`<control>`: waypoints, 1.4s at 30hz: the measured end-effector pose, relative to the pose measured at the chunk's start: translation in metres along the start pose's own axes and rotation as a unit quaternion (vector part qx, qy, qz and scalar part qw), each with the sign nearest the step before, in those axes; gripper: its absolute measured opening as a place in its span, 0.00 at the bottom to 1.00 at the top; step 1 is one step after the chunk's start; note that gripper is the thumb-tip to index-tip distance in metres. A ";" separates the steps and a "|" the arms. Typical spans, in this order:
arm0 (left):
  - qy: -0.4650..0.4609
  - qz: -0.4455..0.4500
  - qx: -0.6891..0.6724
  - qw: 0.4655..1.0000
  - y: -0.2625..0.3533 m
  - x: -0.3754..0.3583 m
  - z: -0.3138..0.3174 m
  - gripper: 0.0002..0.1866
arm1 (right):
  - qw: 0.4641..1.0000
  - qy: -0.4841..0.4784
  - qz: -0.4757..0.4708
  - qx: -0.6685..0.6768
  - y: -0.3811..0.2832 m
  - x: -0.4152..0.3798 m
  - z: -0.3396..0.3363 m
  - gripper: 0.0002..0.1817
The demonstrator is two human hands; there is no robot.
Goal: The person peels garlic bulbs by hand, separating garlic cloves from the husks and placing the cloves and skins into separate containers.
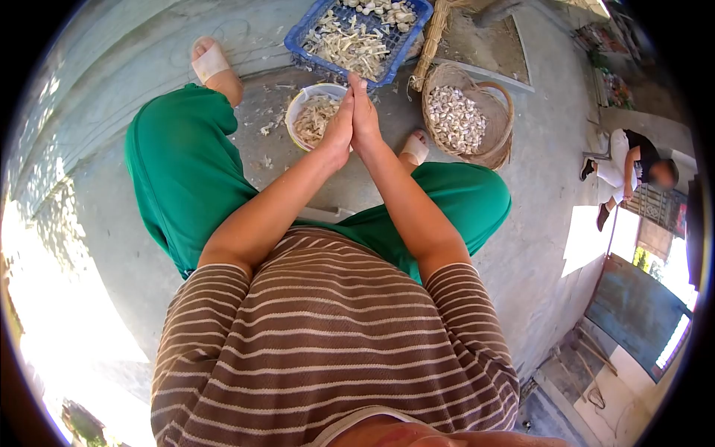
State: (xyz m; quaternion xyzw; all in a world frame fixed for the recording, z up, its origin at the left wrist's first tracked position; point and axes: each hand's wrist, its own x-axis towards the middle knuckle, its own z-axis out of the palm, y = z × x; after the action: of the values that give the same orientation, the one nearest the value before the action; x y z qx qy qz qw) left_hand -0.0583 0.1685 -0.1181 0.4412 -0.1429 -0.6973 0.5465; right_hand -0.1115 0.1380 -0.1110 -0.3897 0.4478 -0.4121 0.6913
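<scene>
My left hand (339, 128) and my right hand (365, 115) are pressed together palm to palm, with the fingers stretched out and pointing forward. Nothing shows between them. Just left of the hands is a pale round basin (291, 131) with dry peelings (313, 118) in it. Beyond the fingertips sits a blue plastic crate (318, 65) with pale stalk pieces (350, 46) and garlic bulbs (387, 10). A wicker basket (494, 153) of garlic cloves (456, 119) stands to the right.
Scraps of peel (272, 128) lie on the concrete floor (542, 149). A straw broom (430, 46) is between crate and basket. At the far right a person (624, 159) sits. My green-trousered knees are on both sides.
</scene>
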 end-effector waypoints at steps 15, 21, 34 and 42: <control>-0.046 -0.005 -0.040 0.998 0.017 0.004 -0.007 0.31 | 0.991 -0.028 -0.102 -0.082 0.002 -0.009 0.007 0.36; -0.061 0.104 -0.192 0.974 0.022 0.013 -0.016 0.28 | 0.959 -0.065 -0.199 -0.193 -0.002 -0.014 0.015 0.36; -0.132 0.064 -0.394 0.907 0.037 -0.001 -0.006 0.31 | 0.970 -0.090 -0.169 0.152 -0.039 -0.014 0.007 0.34; -0.099 0.088 -0.224 0.966 0.030 0.005 0.003 0.30 | 0.958 0.095 -0.053 0.264 -0.003 -0.014 -0.003 0.25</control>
State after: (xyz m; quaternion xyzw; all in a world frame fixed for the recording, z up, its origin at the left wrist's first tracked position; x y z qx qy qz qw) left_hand -0.0416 0.1522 -0.0980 0.2223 -0.0748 -0.7010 0.6734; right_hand -0.1184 0.1492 -0.1051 -0.1759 0.3652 -0.5868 0.7009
